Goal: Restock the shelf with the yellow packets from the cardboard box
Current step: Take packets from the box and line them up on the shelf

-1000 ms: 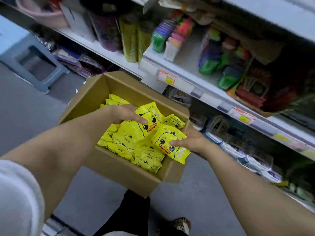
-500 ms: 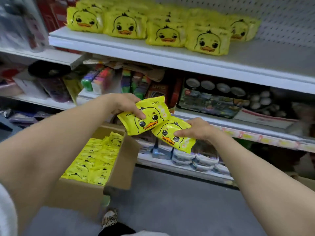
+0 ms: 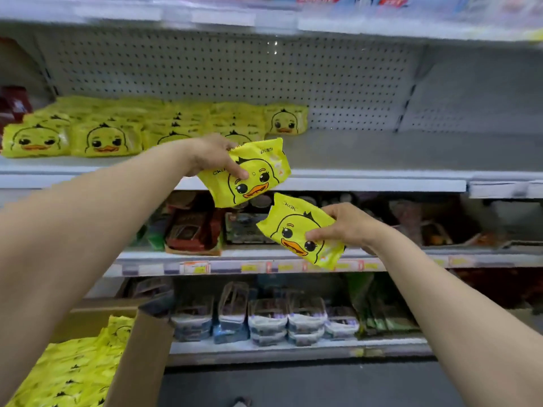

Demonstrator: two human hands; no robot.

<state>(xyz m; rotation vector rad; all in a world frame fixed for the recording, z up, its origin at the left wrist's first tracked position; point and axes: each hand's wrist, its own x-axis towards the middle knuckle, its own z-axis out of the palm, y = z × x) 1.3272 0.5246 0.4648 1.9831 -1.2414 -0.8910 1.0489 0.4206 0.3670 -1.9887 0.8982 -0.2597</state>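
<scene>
My left hand point(image 3: 210, 155) grips a yellow duck-face packet point(image 3: 252, 177) in front of the white shelf's front edge point(image 3: 367, 183). My right hand point(image 3: 343, 226) pinches a second yellow packet point(image 3: 296, 230), lower and to the right, level with the shelf below. Several matching yellow packets point(image 3: 105, 139) stand in rows on the left half of the white shelf, the rightmost one point(image 3: 285, 120) near the middle. The open cardboard box point(image 3: 138, 356) sits at the bottom left with several yellow packets point(image 3: 73, 368) inside.
The right half of the white shelf point(image 3: 411, 151) is bare, backed by a pegboard panel point(image 3: 235, 71). Lower shelves hold dark red packs point(image 3: 188, 227) and stacked clear tubs point(image 3: 288, 321). Another shelf runs overhead point(image 3: 264, 22). Grey floor point(image 3: 323, 386) lies below.
Both hands rose with their packets from the box up to shelf height. The left packet is now at the shelf edge, and the two packets have moved apart.
</scene>
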